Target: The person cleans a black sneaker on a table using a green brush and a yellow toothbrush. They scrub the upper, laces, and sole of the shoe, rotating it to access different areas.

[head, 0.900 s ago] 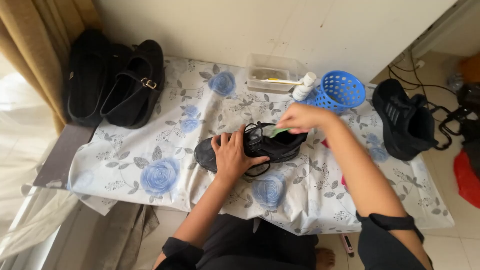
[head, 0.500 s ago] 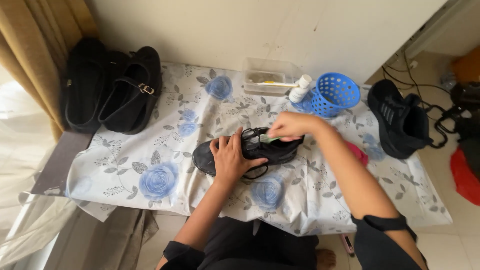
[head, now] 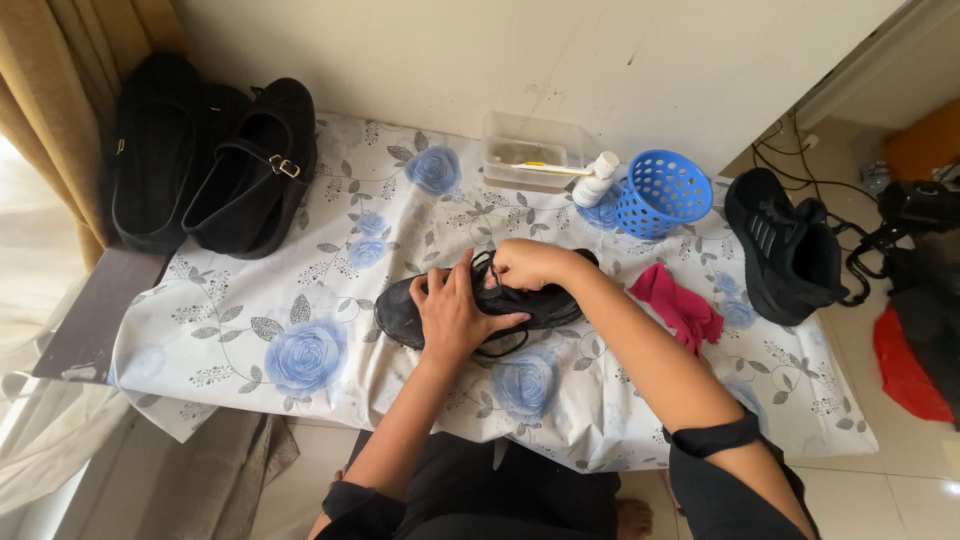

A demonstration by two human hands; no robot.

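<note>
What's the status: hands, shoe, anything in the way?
Left hand pressed flat on black shoe. Right hand closed at its laces. Pink cloth lies apart, nothing in the way.

On the floral-covered desk (head: 300, 300), the left hand (head: 452, 318) presses a black shoe (head: 545, 305) flat while the right hand (head: 528, 264) grips its laces (head: 487, 272).

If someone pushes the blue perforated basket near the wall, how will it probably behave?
The blue perforated basket looks like thin plastic full of holes, so it is probably light and would slide easily on the floral cloth. It already seems tilted, so a push may tip it. Being round, it might then roll toward the small white bottle.
</note>
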